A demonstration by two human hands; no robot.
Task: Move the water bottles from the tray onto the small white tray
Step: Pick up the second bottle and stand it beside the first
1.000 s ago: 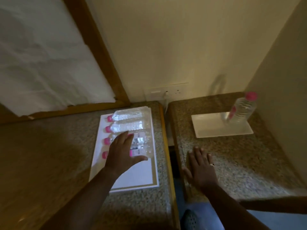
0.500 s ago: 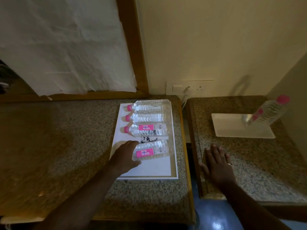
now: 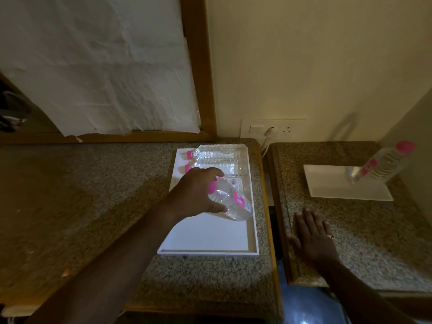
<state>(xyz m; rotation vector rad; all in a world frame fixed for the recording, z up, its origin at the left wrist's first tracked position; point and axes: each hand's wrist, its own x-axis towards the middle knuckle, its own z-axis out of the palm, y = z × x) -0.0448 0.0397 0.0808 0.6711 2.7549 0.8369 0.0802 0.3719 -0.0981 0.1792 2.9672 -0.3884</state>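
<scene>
A: Surfaces, biggest first?
B: Left granite counter, then right granite counter, dark gap between. On the left: 1 large white tray, near half bare, right rim close to the counter edge. On the right: 1 small white tray, mostly bare.

A: Bottles, qty & axis?
B: 5 seen, pink caps. Tray row: back bottle, second bottle, third bottle, partly hidden; all lying, long axis L-R, the two visible caps left. Held bottle: tilted, cap up-left, base down-right, over the tray. Standing bottle on small tray's far right corner, cap up.

A: Hands?
B: Left hand wrapped round held bottle near its cap end. Right hand flat, fingers spread, on right counter, nothing in it.
</scene>
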